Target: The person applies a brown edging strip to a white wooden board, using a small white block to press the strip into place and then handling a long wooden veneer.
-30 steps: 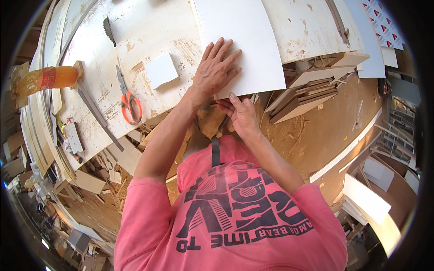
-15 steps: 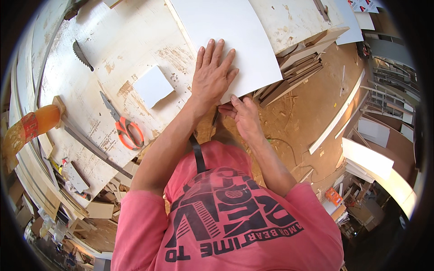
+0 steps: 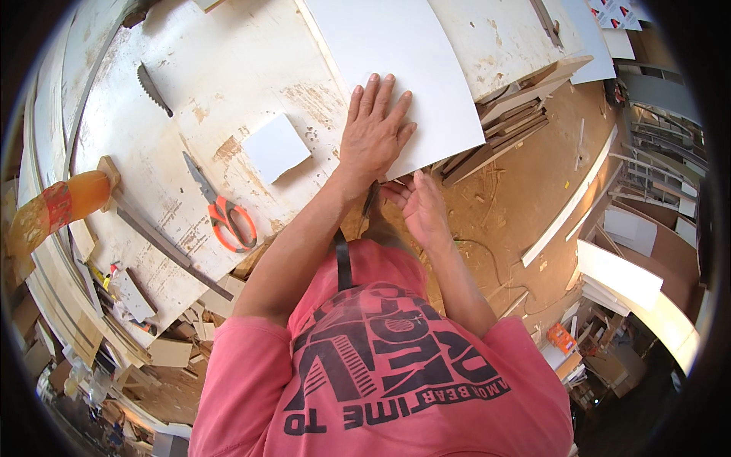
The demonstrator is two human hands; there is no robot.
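Note:
A large white board (image 3: 411,61) lies on the workbench, its near corner close to my body. My left hand (image 3: 373,133) rests flat on it, fingers spread, beside its left edge. Just below the board's near edge is my right hand (image 3: 420,209), palm turned up. Its fingers are loosely bent and the thumb stands apart, tip close to the edge; I see nothing held in it. Left of my left hand sits a small white square block (image 3: 277,148). Scissors with orange and grey handles (image 3: 228,221) lie nearer me, and a short curved saw blade (image 3: 154,90) lies farther off.
The worn workbench (image 3: 251,68) carries an orange bottle-like container (image 3: 76,198) at left, next to a dark strip (image 3: 167,247). Stacked board offcuts (image 3: 502,141) stick out below the bench's right side. White panels (image 3: 620,270) lean at the right, and scraps litter the brown floor (image 3: 533,206).
The bench and its things have shifted slightly right and down in view. My right thumb and fingers have spread a little and drawn slightly back from the board's edge; my left hand stays on the board.

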